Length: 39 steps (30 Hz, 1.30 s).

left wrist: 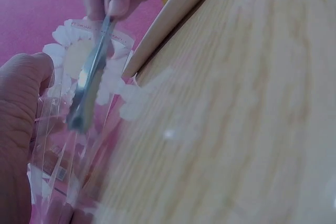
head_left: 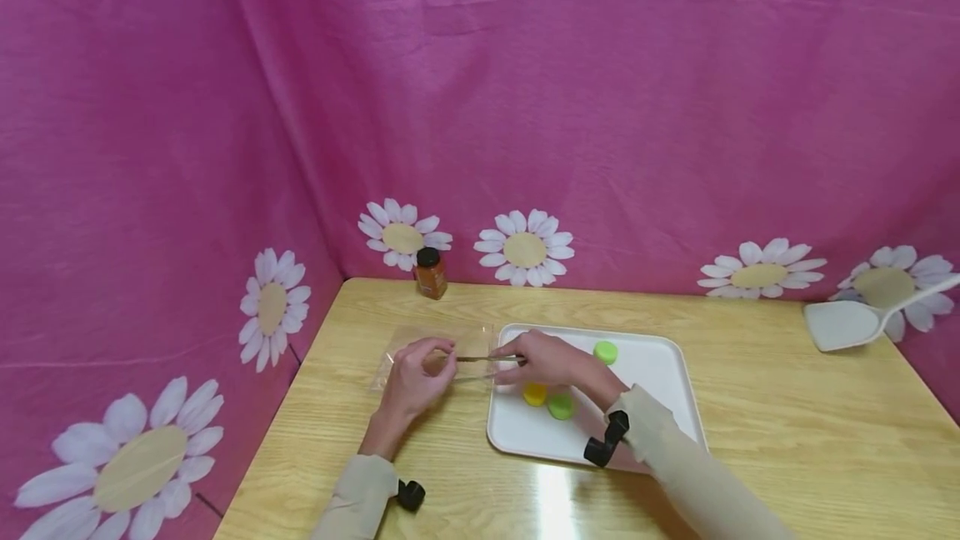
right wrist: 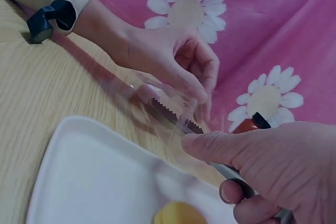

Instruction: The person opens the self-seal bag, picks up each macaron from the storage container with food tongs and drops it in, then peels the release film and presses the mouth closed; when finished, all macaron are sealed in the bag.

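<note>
My left hand (head_left: 415,377) pinches the edge of a clear plastic bag (left wrist: 52,145) between thumb and fingers. My right hand (head_left: 546,359) grips metal tongs (left wrist: 94,66) with serrated edges, which point left at the bag. In the right wrist view the tongs' tips lie at the bag's mouth, seen through or against the film. Whether they hold anything cannot be told through the glare. Under my right hand is a white tray (head_left: 652,407) bearing a yellow round piece (head_left: 535,394), a green round piece (head_left: 560,406) and a second green piece (head_left: 605,352).
A jar (head_left: 431,277) with a black lid and orange-brown contents stands at the table's back left. A white spatula (head_left: 843,325) lies at the back right. Pink flowered cloth (head_left: 637,123) hangs behind and to the left of the wooden table (head_left: 780,415).
</note>
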{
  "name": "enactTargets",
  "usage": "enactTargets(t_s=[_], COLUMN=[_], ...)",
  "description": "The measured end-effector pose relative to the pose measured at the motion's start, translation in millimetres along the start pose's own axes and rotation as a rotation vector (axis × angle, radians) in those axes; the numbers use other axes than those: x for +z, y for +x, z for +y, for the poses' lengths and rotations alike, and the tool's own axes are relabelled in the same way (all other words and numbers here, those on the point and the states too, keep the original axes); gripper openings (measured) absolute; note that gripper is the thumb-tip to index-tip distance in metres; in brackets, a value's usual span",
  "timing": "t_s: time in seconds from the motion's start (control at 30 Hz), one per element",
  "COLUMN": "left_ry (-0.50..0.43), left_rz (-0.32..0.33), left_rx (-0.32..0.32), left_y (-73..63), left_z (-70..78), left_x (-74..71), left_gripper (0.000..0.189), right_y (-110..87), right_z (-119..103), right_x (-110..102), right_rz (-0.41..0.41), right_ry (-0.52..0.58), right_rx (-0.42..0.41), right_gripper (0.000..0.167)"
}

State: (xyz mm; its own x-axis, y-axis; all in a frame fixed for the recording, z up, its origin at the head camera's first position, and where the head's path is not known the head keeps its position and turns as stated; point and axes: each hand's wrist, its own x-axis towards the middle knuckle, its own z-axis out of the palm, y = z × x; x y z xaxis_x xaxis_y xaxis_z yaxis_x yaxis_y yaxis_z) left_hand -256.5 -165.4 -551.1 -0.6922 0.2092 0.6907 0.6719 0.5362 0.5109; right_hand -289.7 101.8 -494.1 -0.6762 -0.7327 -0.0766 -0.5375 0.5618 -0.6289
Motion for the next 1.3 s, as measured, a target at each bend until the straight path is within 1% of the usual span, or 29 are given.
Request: enactTargets(t_s=[0.13, 0.3, 0.43, 0.5, 0.6, 0.8, 0.9, 0.97, 1.03, 1.13, 1.3], left_ry=[0.000, -0.014, -0.017, -0.017, -0.014, -0.017, -0.024, -0.027, -0.028, -0.022, -0.024], left_rz=[-0.006, -0.015, -0.024, -0.027, -0.024, -0.020, -0.023, -0.025, -0.027, -0.027, -0.039], left_rx=[-0.012, -0.028, -0.037, -0.041, -0.041, -0.042, -0.045, -0.041, -0.039, -0.043, -0.065], left_y=[-0.8, -0.6, 0.9, 1.2, 1.1, 0.6, 1.1, 1.5, 1.6, 0.7, -1.7], left_z=[-0.3, 0.8, 2.7, 3.0, 2.9, 3.2, 3.1, 3.0, 2.9, 1.5, -0.3], left_x=[-0.7, -1.4, -1.7, -1.8, -2.1, -2.3, -2.2, -2.1, -1.8, -1.0, -0.4], left_gripper=[0.012, 0.011, 0.011, 0.011, 0.012, 0.011, 0.011, 0.011, 0.010, 0.010, 0.011], right_y=[-17.0, -43.0, -67.6, -80.6, -100.7, -142.3, -160.5, -171.7, -181.1, -192.0, -203.6], right_z=[4.3, 9.5, 14.7, 17.6, 22.7, 28.0, 29.8, 30.4, 30.7, 30.9, 34.4], right_x=[-2.6, -8.3, -12.7, -13.2, -12.8, -12.4, -12.3, -12.2, -12.8, -16.8, -27.6], right_rz=[0.027, 0.086, 0.144, 0.178, 0.235, 0.356, 0.429, 0.463, 0.478, 0.477, 0.519], right_ry=[0.027, 0.030, 0.062, 0.079, 0.069, 0.030, 0.010, -0.004, -0.007, -0.014, -0.037], right_rx=[0.033, 0.025, 0.028, 0.030, 0.031, 0.104, 0.132, 0.152, 0.178, 0.213, 0.230], right_gripper=[0.045, 0.049, 0.049, 0.048, 0.047, 0.049, 0.048, 0.047, 0.047, 0.047, 0.046])
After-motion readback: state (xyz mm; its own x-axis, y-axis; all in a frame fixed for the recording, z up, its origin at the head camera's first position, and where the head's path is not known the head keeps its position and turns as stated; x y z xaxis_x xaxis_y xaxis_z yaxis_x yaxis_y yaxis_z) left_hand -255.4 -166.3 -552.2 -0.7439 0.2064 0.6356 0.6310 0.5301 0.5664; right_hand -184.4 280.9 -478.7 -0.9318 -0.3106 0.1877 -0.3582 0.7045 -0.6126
